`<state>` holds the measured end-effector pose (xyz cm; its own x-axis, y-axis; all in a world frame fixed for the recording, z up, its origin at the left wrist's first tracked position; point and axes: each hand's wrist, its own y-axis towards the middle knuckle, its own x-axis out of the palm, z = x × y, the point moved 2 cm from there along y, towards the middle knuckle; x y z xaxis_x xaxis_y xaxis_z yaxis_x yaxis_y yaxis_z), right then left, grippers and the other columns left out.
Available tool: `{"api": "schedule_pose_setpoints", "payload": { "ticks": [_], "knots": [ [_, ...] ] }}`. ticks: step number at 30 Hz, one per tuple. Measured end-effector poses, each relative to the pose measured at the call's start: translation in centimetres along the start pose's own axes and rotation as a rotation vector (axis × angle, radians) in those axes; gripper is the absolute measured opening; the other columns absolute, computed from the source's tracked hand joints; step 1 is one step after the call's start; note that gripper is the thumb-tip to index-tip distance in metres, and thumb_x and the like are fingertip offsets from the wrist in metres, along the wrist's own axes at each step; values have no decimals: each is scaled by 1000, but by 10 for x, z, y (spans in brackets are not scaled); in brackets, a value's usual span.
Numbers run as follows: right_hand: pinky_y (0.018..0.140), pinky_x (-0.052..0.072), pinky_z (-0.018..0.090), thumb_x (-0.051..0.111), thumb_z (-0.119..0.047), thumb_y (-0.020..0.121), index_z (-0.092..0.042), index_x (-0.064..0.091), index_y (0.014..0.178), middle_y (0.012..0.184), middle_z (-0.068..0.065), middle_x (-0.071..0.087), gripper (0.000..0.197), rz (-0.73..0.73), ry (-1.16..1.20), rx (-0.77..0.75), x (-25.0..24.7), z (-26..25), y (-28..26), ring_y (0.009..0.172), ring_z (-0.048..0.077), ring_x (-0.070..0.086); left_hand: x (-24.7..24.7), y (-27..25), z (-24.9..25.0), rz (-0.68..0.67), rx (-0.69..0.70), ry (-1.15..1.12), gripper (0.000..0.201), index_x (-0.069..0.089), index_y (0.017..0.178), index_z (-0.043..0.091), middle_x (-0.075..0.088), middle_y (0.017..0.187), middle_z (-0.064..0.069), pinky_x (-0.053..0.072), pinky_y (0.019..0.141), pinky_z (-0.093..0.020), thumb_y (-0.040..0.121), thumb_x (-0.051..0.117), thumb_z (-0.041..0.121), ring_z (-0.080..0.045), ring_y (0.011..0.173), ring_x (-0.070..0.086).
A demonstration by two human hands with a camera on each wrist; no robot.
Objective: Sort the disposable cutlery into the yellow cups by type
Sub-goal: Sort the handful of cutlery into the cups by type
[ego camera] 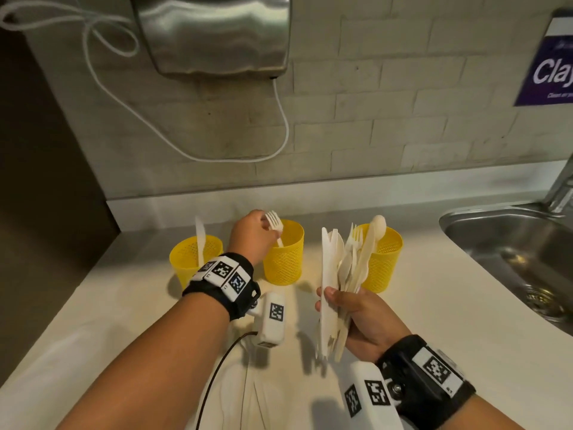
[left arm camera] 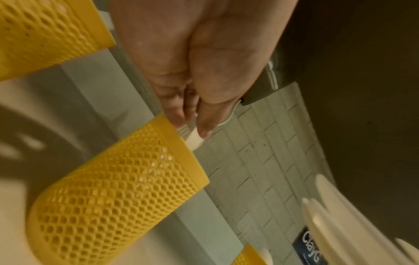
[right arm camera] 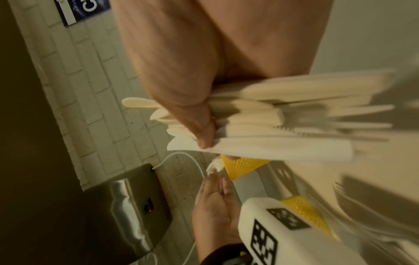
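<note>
Three yellow mesh cups stand in a row on the white counter. The left cup [ego camera: 195, 259] holds a white knife [ego camera: 201, 240]. My left hand [ego camera: 263, 231] pinches a white fork [ego camera: 274, 223] by its neck, tines up, handle down inside the middle cup [ego camera: 283, 262]. In the left wrist view the fingertips [left arm camera: 201, 129] close on the fork [left arm camera: 192, 139] at the cup's rim [left arm camera: 181, 143]. The right cup [ego camera: 383, 265] holds a spoon [ego camera: 376, 231]. My right hand [ego camera: 341, 308] grips a mixed bundle of cutlery [ego camera: 338, 268] upright in front of that cup.
A steel sink [ego camera: 511, 243] with a tap [ego camera: 561, 187] lies at the right. On the tiled wall hang a steel hand dryer [ego camera: 214, 32] with a looping white cable [ego camera: 279, 119] and a purple sign [ego camera: 548, 72]. The counter ends at the left.
</note>
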<state>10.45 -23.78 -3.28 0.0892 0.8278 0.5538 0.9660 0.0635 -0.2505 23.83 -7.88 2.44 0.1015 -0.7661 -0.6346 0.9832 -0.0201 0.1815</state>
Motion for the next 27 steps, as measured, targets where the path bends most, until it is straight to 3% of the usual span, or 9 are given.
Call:
{"api": "schedule_pose_setpoints", "payload": {
  "ticks": [2,4,5,9,12,14,17,23,27],
  "knots": [
    [55,52,29,50,5,88,-7,60,92,63,6,62,16,-27,7,3,1,1,0,56,16,61,-11,-12,5,99,29,39,51,46,133,10,50,136,-13,39,101,-34,85,61,15,-28,121,51],
    [54,52,28,50,6,88,-6,60,89,62,7,61,16,-54,6,7,4,2,1,54,16,61,-19,-33,10,203,52,-35,46,48,131,14,49,130,-10,43,93,-31,86,60,18,-25,112,55],
    [54,52,28,51,6,88,-6,61,90,62,7,62,15,-65,-6,10,6,3,2,54,16,61,-20,-45,13,157,37,-104,39,53,123,17,55,120,-7,45,84,-26,85,62,22,-21,102,58],
    [72,52,31,51,9,86,-7,64,108,78,9,71,30,-149,-113,-1,23,12,6,71,17,67,3,-90,12,-338,-11,-353,13,67,90,16,64,65,12,40,50,-10,79,72,21,2,56,56],
    [90,50,40,56,4,83,-7,61,119,101,15,72,38,-183,-134,14,34,19,7,95,26,67,5,-91,-4,-334,-69,-439,15,70,93,15,69,71,5,46,56,-16,79,71,15,-2,60,61],
    [96,48,48,61,-2,79,-4,61,120,105,21,70,41,-205,-76,70,37,23,9,98,32,66,-3,-91,-15,-319,-174,-539,7,69,86,15,70,74,-1,49,59,-22,81,68,10,-11,66,64],
    [102,42,56,61,-1,77,-2,62,119,110,27,66,41,-234,-29,119,40,26,12,104,39,60,-12,-92,-21,-329,-253,-660,9,66,83,12,68,66,1,47,53,-17,82,65,3,-10,62,63],
    [96,46,53,53,8,83,-2,62,115,105,24,68,35,-325,-13,142,51,32,12,96,35,65,-27,-93,-26,-291,-228,-608,11,65,83,13,67,71,-3,47,51,-17,80,68,3,-15,66,59],
    [57,49,31,56,6,84,-6,58,94,72,10,65,16,-156,-16,165,41,34,15,67,20,61,-71,-81,-23,-39,-176,-666,11,61,80,11,60,66,-3,48,51,-17,82,65,1,-9,54,54]
  ]
}}
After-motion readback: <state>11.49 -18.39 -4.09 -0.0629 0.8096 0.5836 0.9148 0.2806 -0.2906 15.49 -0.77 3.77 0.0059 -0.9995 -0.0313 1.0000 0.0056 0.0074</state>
